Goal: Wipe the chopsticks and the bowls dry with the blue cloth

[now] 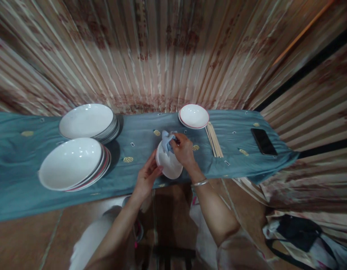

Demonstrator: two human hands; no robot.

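Observation:
A white bowl [173,167] is held tilted over the table's near edge, its inside facing me. My left hand [147,173] grips its left side, the thumb over the rim and the fingers behind. In my right hand [183,150] a light blue cloth [167,141] is bunched, pressed against the bowl's far rim. A silver bangle circles my right wrist. Beyond the bowl sits a small stack of white red-rimmed dishes [194,116], with a bundle of wooden chopsticks [214,140] lying beside it.
Two stacks of large white plates stand on the left: a rear stack [87,120] and a front stack [72,163]. A black phone [263,141] lies at the right on the teal tablecloth [139,127]. A pleated curtain [162,56] hangs behind. A bag [299,234] rests at lower right.

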